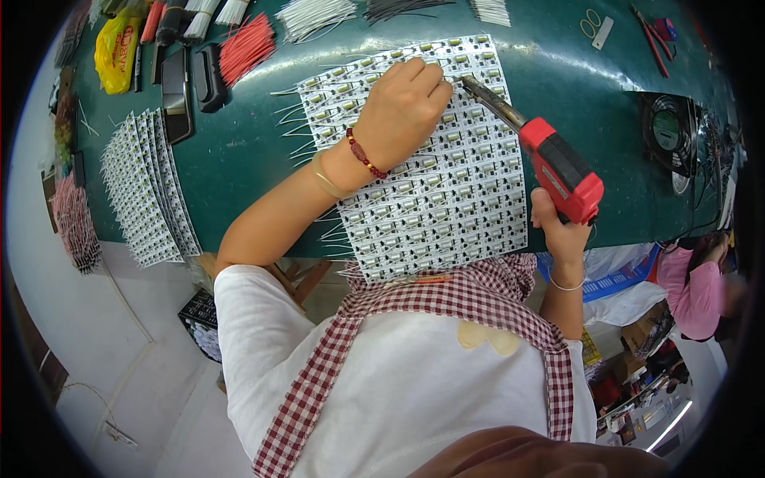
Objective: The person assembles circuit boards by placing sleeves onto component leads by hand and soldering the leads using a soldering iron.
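A white panel of small circuit boards lies in front of me on the green table, with thin white wires along its left side. My left hand rests over its upper part, fingers curled together; whatever they pinch is hidden. My right hand is wrapped round the handle of a red and black soldering gun. The gun's metal tip points up and left, over the panel close to my left fingertips. Whether the tip touches a board I cannot tell.
Several more board panels overlap at the left. Red wires, white wires and a yellow bag lie along the far side. Pliers and a black fan are at right. A person in pink is beyond.
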A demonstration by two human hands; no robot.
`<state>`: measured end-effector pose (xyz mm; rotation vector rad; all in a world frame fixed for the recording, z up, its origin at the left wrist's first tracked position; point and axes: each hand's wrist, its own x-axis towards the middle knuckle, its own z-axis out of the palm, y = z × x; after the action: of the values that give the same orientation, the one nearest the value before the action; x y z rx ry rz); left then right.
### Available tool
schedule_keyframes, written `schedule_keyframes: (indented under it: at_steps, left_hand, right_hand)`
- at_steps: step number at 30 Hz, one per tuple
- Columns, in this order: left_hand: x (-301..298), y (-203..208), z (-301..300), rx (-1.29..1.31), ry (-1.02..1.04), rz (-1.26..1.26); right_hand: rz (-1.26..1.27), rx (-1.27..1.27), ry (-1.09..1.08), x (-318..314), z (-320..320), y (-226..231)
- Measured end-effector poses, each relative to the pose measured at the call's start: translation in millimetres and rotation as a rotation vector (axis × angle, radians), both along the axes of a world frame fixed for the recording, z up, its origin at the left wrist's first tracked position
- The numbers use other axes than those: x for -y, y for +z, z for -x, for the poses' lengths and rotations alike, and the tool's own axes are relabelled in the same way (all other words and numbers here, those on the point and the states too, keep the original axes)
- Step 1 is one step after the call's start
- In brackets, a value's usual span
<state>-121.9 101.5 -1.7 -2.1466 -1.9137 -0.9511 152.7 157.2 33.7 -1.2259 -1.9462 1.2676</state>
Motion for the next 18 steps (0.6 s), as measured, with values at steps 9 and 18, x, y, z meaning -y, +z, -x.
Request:
schedule_keyframes:
  at_steps: [9,18]
  left_hand:
    - [0.6,-1.1,-1.0,0.008,-0.002,-0.005]
    - [0.3,-1.2,0.1,0.011,-0.004,-0.008]
  right_hand:
    - [-0.034,0.024,0.081,-2.0,1.6,5.5]
    - [0.126,-0.071,0.005,-3.1,1.0,3.7]
